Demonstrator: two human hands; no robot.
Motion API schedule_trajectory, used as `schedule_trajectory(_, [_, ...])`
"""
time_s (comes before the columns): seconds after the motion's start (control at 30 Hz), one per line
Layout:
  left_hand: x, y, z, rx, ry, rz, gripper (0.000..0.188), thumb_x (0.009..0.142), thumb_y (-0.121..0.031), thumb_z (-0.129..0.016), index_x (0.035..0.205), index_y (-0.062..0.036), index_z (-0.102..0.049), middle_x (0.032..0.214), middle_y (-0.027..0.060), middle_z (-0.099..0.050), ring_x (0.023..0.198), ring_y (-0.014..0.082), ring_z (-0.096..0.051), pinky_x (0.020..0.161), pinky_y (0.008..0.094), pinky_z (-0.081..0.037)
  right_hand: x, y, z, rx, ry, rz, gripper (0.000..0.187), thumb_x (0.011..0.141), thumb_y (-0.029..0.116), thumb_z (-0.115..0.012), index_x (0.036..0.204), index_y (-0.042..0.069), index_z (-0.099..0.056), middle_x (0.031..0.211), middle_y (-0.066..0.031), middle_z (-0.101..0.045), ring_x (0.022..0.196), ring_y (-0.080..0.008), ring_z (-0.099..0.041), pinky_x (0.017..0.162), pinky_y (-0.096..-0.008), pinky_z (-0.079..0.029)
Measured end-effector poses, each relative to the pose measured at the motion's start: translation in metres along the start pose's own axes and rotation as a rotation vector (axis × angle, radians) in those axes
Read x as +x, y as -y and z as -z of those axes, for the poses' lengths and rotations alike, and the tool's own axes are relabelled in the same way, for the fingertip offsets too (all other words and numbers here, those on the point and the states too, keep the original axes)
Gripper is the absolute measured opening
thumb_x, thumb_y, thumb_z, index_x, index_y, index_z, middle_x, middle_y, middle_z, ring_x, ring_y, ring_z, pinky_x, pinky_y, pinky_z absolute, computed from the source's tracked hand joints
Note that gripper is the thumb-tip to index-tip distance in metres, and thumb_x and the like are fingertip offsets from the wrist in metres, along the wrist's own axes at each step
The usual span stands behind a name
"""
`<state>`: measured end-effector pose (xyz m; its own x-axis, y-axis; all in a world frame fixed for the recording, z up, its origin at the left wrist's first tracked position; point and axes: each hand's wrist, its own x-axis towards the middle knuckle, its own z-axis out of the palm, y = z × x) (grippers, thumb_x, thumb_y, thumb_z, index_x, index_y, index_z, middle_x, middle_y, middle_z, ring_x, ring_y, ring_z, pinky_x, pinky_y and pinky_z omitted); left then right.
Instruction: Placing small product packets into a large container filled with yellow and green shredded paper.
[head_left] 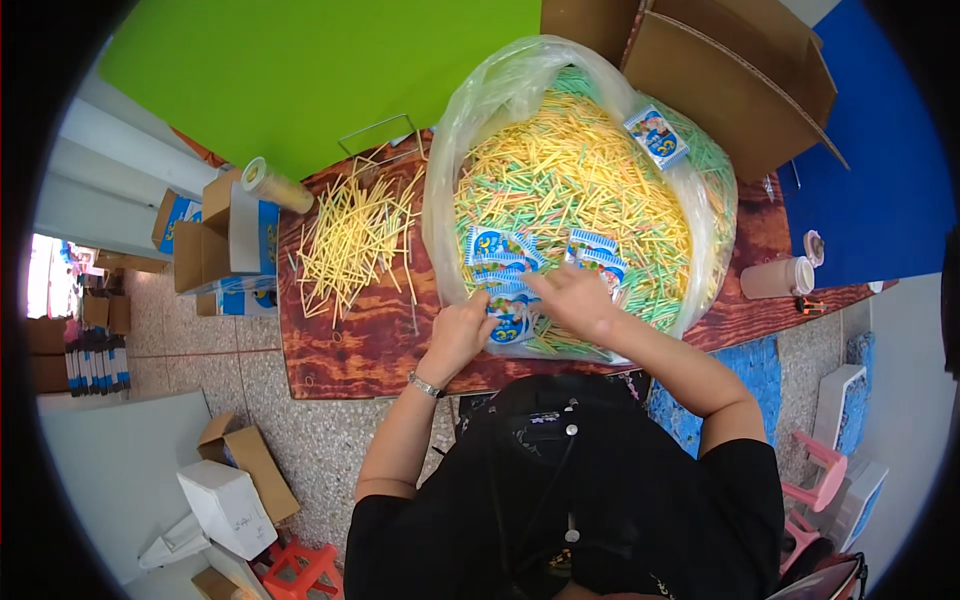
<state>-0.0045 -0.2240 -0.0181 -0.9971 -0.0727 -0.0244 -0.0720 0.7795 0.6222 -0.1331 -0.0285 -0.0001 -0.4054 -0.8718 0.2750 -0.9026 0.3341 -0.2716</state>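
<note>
A clear plastic bag stands wide open on the table, heaped with thin yellow, green and pink sticks. Blue and white packets lie on the heap near its front. My left hand has its fingers closed at the left edge of the lowest packet. Just above that one, another packet overlaps it. My right hand reaches in from the right, fingers apart, its tips between the lower packet and a packet on the right. A further packet rests on the bag's right rim.
Loose yellow sticks lie piled on the wood-patterned table, beside a wire frame and a clear tub. A lidded cup stands right. Cardboard boxes rise behind the bag; other boxes stand left.
</note>
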Motion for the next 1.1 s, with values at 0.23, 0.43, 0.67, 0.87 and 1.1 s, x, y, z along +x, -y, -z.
schedule_trajectory(0.23, [0.015, -0.022, 0.002, 0.110, -0.177, 0.013, 0.029, 0.081, -0.021, -0.074, 0.097, -0.0030, -0.059, 0.072, 0.0129, -0.065, 0.065, 0.0301, -0.066, 0.056, 0.0391, -0.050, -0.041, -0.069, 0.058, -0.176, -0.066, -0.370, 0.035, 0.073, 0.030, -0.078, 0.092, 0.008, -0.058, 0.075, -0.0108, -0.062, 0.077, -0.0318, -0.062, 0.065, -0.0423, -0.050])
schedule_trajectory(0.43, [0.048, -0.058, -0.007, -0.009, -0.361, -0.202, 0.024, 0.080, -0.015, -0.075, 0.096, -0.0011, -0.064, 0.087, 0.0131, -0.066, 0.079, 0.0289, -0.065, 0.066, 0.0383, -0.051, -0.050, -0.084, 0.055, -0.151, 0.029, -0.353, 0.015, 0.081, 0.013, -0.068, 0.093, 0.007, -0.062, 0.075, -0.0140, -0.064, 0.071, -0.0318, -0.063, 0.064, -0.0414, -0.050])
schedule_trajectory(0.67, [0.078, -0.092, -0.029, -0.273, -0.335, -0.275, 0.035, 0.085, -0.019, -0.070, 0.114, -0.0009, -0.062, 0.099, 0.0128, -0.067, 0.091, 0.0242, -0.063, 0.081, 0.0343, -0.049, -0.026, -0.056, 0.096, 0.049, -0.244, -0.208, 0.015, 0.083, 0.011, -0.068, 0.098, 0.008, -0.069, 0.079, -0.0109, -0.067, 0.074, -0.0271, -0.066, 0.062, -0.0361, -0.052])
schedule_trajectory(0.87, [0.089, -0.095, -0.017, -0.913, -0.032, 0.006, 0.017, 0.089, -0.016, -0.070, 0.092, 0.0005, -0.067, 0.072, -0.0042, -0.062, 0.066, 0.0012, -0.048, 0.056, 0.0204, -0.039, 0.007, -0.045, 0.109, 0.504, -0.169, -0.419, 0.013, 0.086, 0.015, -0.069, 0.089, 0.003, -0.067, 0.079, -0.0097, -0.066, 0.068, -0.0193, -0.065, 0.061, -0.0305, -0.050])
schedule_trajectory(1.1, [0.102, -0.073, -0.008, -0.803, -0.199, 0.070, 0.031, 0.080, -0.016, -0.080, 0.066, -0.0038, -0.055, 0.062, -0.0066, -0.052, 0.057, 0.0009, -0.040, 0.048, 0.0213, -0.031, 0.039, -0.059, 0.100, 0.520, -0.191, -0.229, 0.013, 0.089, 0.011, -0.066, 0.098, 0.003, -0.067, 0.083, -0.0092, -0.068, 0.075, -0.0168, -0.068, 0.068, -0.0298, -0.053])
